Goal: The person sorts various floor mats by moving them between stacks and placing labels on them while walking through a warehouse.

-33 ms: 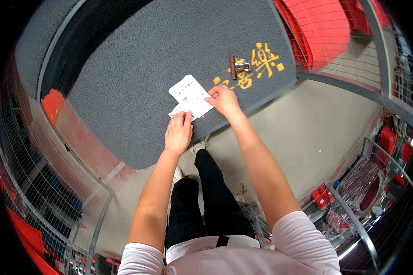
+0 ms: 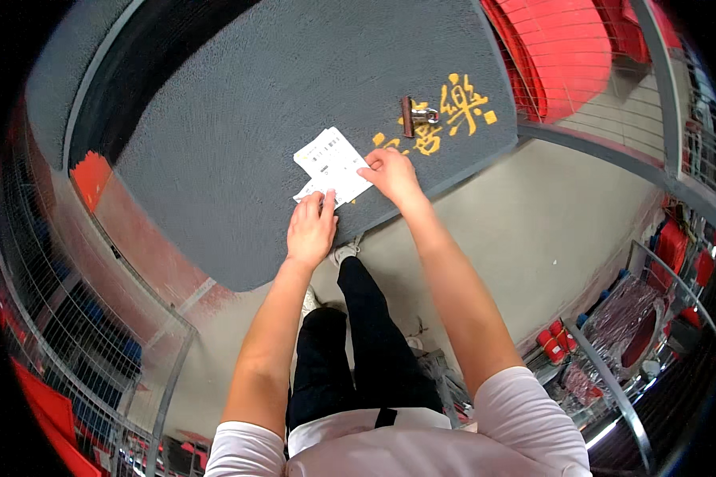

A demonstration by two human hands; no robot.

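Note:
A small stack of white printed labels (image 2: 324, 153) with black bars lies on a grey textured mat (image 2: 239, 119). One slip near the lower left sticks out at an angle from the stack. My left hand (image 2: 311, 230) rests its outstretched fingertips on that lower slip. At the stack's right edge, my right hand (image 2: 391, 175) pinches the papers between thumb and curled fingers. A metal bulldog clip (image 2: 410, 118) with a brown jaw lies beyond my right hand, beside yellow characters on the mat.
Wire mesh cages with grey metal frames (image 2: 597, 145) stand on both sides. Red sheets (image 2: 561, 56) lean behind the mesh at the upper right. Red rolls (image 2: 550, 346) and plastic-wrapped goods (image 2: 624, 310) sit at the lower right. Pale floor (image 2: 493, 238) shows beyond the mat's near edge.

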